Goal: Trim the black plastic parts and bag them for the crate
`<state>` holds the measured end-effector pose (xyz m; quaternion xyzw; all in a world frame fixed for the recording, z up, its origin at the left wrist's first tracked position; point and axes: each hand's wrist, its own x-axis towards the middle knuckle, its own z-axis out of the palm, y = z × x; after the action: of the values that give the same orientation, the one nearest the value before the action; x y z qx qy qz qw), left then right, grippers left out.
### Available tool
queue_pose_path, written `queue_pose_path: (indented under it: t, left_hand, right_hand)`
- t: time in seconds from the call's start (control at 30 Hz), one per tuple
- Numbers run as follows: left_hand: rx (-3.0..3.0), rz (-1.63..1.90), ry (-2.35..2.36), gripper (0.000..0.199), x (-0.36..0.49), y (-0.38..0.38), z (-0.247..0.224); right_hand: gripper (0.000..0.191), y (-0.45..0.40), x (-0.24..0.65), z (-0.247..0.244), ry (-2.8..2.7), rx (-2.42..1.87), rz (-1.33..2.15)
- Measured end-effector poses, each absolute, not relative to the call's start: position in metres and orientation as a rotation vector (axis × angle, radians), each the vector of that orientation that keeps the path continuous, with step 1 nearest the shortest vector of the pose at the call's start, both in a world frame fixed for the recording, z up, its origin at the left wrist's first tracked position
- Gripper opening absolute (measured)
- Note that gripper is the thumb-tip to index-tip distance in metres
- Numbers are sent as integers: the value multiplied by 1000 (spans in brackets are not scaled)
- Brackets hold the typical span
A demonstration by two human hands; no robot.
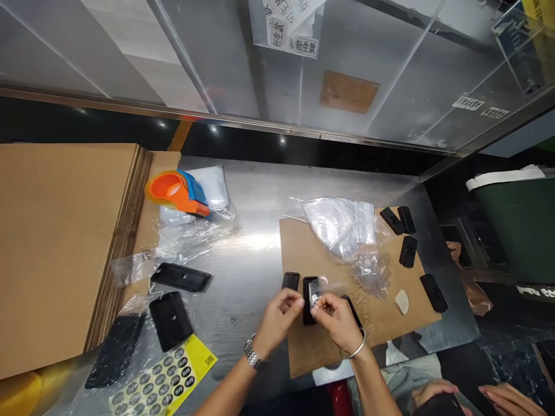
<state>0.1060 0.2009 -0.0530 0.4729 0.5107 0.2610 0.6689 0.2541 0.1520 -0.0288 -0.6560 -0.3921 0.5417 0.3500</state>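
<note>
My right hand [337,320], with a bangle at the wrist, pinches a small clear plastic bag [315,286] between thumb and fingers. My left hand [280,318], wearing a metal watch, has thumb and index finger pressed together. Whether anything thin is between them I cannot make out. Below and between both hands, a black rectangular tray-like part [307,315] lies on a cardboard sheet [303,355]. A second black part [291,280] lies just beyond my left fingers. Another dark part [353,309] is partly hidden by my right hand.
Clear bags [336,222] lie on the cardboard, beside several black blocks [408,251] and a pale piece [402,301]. At left are stacked cardboard [60,248], an orange tape dispenser [173,190], black trays [171,320] and a sticker sheet [160,381]. Another person's hands [437,393] show lower right.
</note>
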Motion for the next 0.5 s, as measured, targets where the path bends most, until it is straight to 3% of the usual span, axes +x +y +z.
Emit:
queue_pose_path:
  t: [0.1, 0.33, 0.4, 0.5]
  left_hand:
    - [986, 438, 963, 28, 109, 191, -52]
    - [1115, 551, 1267, 28, 97, 184, -66]
    - [1253, 641, 1377, 22, 95, 181, -67]
    - [1764, 750, 1421, 32, 94, 179, -67]
  right_hand:
    - [19, 152, 247, -26, -1224, -1751, 1331]
    - [22, 150, 242, -42, -924, -1848, 1085]
    - [21, 149, 235, -41, -1043, -1866, 1048]
    - [20, 149, 225, -34, -1403, -1853, 930]
